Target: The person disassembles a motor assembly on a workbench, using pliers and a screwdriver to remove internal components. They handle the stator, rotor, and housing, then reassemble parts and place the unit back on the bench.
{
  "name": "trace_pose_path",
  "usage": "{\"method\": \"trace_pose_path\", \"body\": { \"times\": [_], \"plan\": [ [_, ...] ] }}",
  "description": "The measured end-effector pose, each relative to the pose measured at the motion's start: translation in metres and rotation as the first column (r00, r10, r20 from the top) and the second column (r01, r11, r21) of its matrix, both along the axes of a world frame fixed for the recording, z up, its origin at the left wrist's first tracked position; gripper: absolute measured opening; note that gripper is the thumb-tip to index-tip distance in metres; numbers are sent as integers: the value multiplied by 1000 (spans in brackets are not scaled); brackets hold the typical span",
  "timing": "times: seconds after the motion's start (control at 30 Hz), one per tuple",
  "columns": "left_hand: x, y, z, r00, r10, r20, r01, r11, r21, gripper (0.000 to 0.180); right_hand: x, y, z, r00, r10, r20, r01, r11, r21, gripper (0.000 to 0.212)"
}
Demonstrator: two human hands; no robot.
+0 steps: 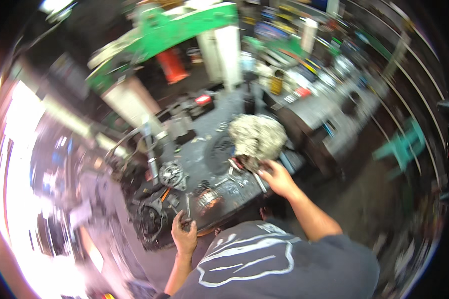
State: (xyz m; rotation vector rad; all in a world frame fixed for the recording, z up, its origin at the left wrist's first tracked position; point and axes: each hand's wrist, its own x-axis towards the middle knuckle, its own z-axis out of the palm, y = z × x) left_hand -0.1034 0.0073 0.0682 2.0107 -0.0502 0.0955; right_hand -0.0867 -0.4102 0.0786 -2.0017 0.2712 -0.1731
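Both forearms (312,212) reach forward, left hand (184,236) half-open, right hand (278,179) beside the pale bundle (262,137), grip unclear.

Teal stool (408,143), dark floor (366,197)

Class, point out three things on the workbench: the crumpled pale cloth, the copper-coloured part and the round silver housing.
Crumpled pale cloth (259,135): head view, middle of its bunched folds.
Copper-coloured part (209,202): head view, its shiny copper side.
Round silver housing (172,175): head view, middle of its face.
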Motion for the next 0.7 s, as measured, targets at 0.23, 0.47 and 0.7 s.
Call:
{"method": "trace_pose_path", "body": {
  "times": [0.23,0.47,0.7],
  "plan": [
    [-25,-85,62,977,-58,205,61,998,-7,58,-33,-56,-17,953,269,-138,-284,953,-105,53],
    [26,-35,153,843,-78,532,-107,945,309,58,-45,-63,-41,889,386,-247,-428,892,-148,52],
    [179,59,236,913,-54,405,-253,703,665,55,-28,-27,-10,908,382,-176,-417,865,-278,53]
  ]
}}
